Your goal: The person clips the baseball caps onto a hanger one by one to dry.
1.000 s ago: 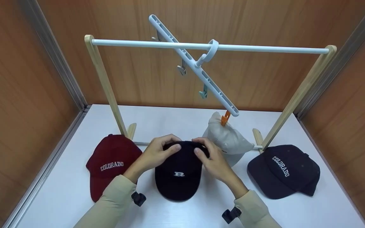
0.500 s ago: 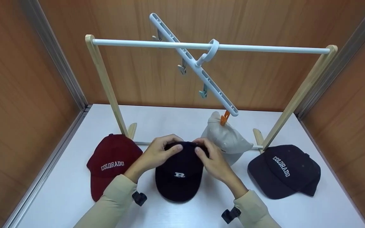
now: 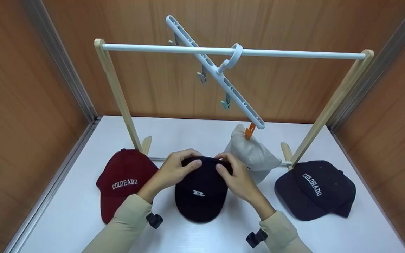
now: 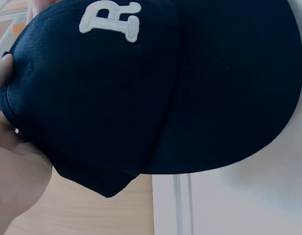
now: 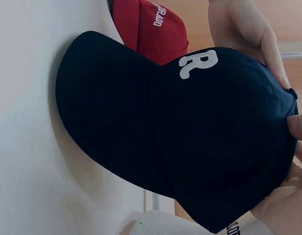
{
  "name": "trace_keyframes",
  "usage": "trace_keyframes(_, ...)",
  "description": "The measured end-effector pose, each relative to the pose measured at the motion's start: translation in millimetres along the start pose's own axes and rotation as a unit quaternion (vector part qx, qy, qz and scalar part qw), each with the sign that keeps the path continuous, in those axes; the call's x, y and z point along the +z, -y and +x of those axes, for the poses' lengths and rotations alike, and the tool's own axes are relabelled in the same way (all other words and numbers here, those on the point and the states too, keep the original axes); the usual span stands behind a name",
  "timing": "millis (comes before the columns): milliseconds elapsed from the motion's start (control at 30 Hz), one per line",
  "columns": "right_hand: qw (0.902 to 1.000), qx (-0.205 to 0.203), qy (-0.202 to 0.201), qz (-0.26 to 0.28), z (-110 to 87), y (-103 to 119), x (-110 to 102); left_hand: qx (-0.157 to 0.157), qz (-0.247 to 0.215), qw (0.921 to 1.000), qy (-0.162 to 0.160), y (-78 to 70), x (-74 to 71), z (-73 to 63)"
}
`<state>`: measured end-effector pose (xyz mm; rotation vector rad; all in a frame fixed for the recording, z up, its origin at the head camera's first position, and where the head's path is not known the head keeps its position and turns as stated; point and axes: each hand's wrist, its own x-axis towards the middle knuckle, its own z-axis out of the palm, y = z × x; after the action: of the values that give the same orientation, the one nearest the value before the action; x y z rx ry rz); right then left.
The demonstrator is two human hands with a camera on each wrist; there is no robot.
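Note:
Between both hands is a dark navy baseball cap (image 3: 201,186) with a white letter R, its brim toward the person. My left hand (image 3: 176,168) grips the crown's left rear, thumb on top. On the other side, my right hand (image 3: 239,177) pinches the crown's right rear in the same way. Both hands' fingers behind the crown are partly hidden. In the left wrist view the cap (image 4: 107,93) spreads over most of the frame, with the left thumb at the crown's top. The right wrist view has the cap's brim (image 5: 102,107) low over the white table.
A white rack bar (image 3: 135,48) on wooden legs carries a slanted hanger (image 3: 216,70) with several clips. An orange clip (image 3: 249,130) holds a light grey cap (image 3: 251,151) behind my right hand. A maroon cap (image 3: 127,179) lies left, another navy cap (image 3: 316,189) right.
The cap's brim has shifted slightly to the right in the last half second. Both hands keep their grip in nearly the same place.

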<state>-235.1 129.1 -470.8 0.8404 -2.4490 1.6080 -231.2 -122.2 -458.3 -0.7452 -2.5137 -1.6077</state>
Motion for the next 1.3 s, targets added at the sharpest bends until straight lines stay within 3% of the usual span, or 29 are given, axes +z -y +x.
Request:
trace_keyframes(433, 1.0, 0.0, -0.004, 0.003, 0.8, -0.9, -2.8, -0.01, -0.003, 0.9999, -0.001, -1.3, 0.0, -1.0)
trace_keyframes(867, 0.9971, -0.054, -0.05, 0.018, 1.5, 0.3, -2.6, -0.023, -0.014, 0.9993, -0.024, 0.5, 0.5, -2.2)
trace_keyframes(1067, 0.9965, -0.06, -0.054, 0.02, 1.7, 1.3, -3.3, -0.036, -0.025, 0.9986, -0.029, 0.7, -0.5, -3.4)
trace_keyframes(1300, 0.9969, -0.055, -0.054, 0.014, 3.4, 3.9, -5.3, -0.029, -0.032, 0.9985, -0.033, 0.2, -1.8, -3.1)
